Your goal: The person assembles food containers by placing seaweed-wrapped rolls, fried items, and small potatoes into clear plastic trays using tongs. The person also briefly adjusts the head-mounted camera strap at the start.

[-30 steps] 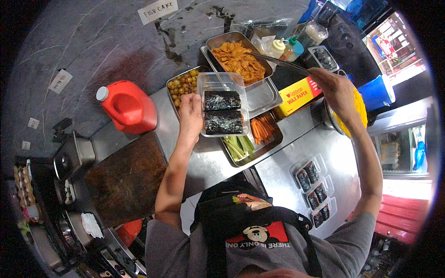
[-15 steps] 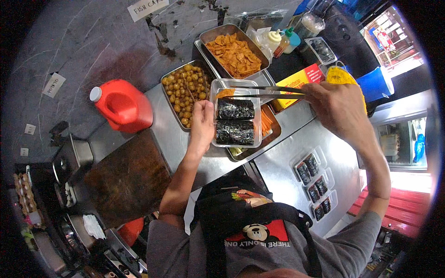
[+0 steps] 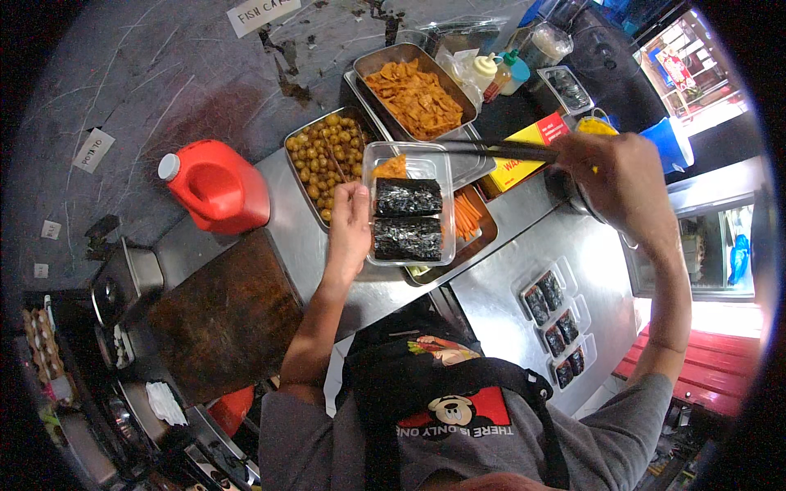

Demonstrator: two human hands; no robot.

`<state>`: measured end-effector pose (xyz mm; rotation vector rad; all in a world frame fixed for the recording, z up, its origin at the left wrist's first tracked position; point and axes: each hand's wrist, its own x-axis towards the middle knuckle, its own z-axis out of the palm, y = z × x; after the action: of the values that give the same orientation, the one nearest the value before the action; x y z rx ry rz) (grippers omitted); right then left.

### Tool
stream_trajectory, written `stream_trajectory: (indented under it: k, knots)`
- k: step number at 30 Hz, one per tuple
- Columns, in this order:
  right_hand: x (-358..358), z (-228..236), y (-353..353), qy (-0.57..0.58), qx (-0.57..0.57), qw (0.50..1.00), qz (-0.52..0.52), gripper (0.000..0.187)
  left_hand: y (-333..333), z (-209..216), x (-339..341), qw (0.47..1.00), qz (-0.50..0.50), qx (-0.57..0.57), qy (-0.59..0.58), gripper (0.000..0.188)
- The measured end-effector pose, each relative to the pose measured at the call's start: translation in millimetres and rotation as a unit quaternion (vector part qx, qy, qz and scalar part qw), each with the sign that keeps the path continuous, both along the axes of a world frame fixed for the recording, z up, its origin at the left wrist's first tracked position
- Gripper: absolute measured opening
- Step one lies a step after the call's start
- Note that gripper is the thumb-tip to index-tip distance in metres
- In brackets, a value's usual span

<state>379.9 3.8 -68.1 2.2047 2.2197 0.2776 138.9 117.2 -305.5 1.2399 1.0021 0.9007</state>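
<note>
My left hand point(image 3: 350, 229) grips the left side of a clear plastic container point(image 3: 450, 176), tilted above the food pans. Two black seaweed rolls point(image 3: 408, 217) lie side by side in it, with orange fried slices point(image 3: 390, 167) in its upper left corner. My right hand point(image 3: 618, 184) is closed around dark chopsticks point(image 3: 503, 150), which point left. Their tips are close to the container's upper right edge, with no food visible between them. Beyond the container stands a steel pan of similar orange slices point(image 3: 413, 98). Small round potatoes point(image 3: 327, 159) fill a pan beside my left hand.
Carrot strips point(image 3: 467, 217) show in a pan partly under the container. A red jug point(image 3: 217, 188) and a dark cutting board point(image 3: 225, 315) are at left. Packed roll containers point(image 3: 561, 331) sit on the right counter. A yellow box point(image 3: 524, 155) and sauce bottles point(image 3: 485, 67) stand at the back.
My right hand has drawn the chopsticks rightward, away from the orange slices, and their sticks are closer together. My left hand and the container have shifted slightly left.
</note>
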Motion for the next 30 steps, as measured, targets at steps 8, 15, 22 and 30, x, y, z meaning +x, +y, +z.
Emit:
stream_trajectory:
  k: [8, 15, 22, 30]
  knots:
    - [53.7, -76.4, 66.4, -0.101, 0.086, 0.991, -0.035, 0.020, 10.4, 3.7, -20.8, 1.000, 0.014, 0.021, 0.013, 0.029]
    - [54.1, -123.1, 128.4, -0.146, 0.039, 0.987, -0.057, 0.015, 14.0, -1.1, -35.1, 1.000, 0.020, 0.010, -0.009, 0.025]
    - [51.7, -132.2, 140.2, -0.137, 0.035, 0.987, -0.070, 0.009, 16.9, 5.3, -45.8, 0.999, 0.032, -0.016, -0.014, 0.022]
    - [43.9, -135.5, 149.5, -0.165, 0.027, 0.981, -0.096, 0.012, 24.7, 7.5, -42.7, 0.999, 0.040, 0.013, 0.002, 0.020]
